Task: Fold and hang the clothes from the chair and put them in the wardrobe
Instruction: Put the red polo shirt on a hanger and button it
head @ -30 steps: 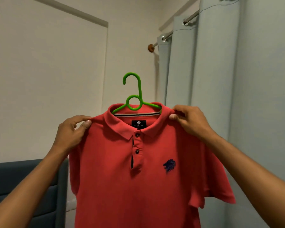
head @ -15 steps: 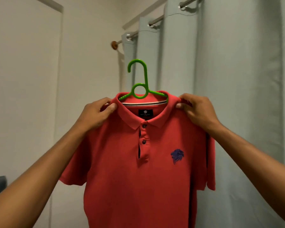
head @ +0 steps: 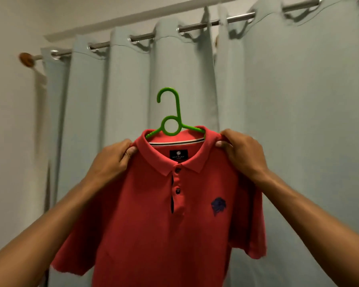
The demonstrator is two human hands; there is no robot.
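A red short-sleeved polo shirt (head: 166, 224) of knitted cotton is held up at chest height in front of the person, facing them, already threaded onto a bright green plastic hanger (head: 171, 121) whose hook and ring stand clear above the collar. The left hand (head: 110, 160) pinches the shirt's shoulder seam just beside the collar, thumb in front and fingers (head: 131, 151) curled behind the cloth. The right hand (head: 240, 154) does the same at the other shoulder, its fingers closed over the fabric and, most likely, over the hanger's arm hidden beneath it. Holding both shoulders in this way keeps the garment spread flat and level, so the hanger cannot slip to one side and the collar sits squarely; it reads as a check or a settling of the shirt on the hanger prior to carrying it to the wardrobe, which is not in view.

The shirt hangs straight, with no heavy creases. Its collar is folded down neatly, the placket is open at the top with two dark buttons showing, a black label sits inside the neck, and a small dark blue emblem is stitched on the chest. Both sleeves fall loosely outward below the forearms.

Behind the shirt hang pale blue-grey eyelet curtains (head: 288, 121) on a metal curtain rod (head: 197, 27) with a wooden end knob (head: 26, 59), beside a plain light wall (head: 10, 131).
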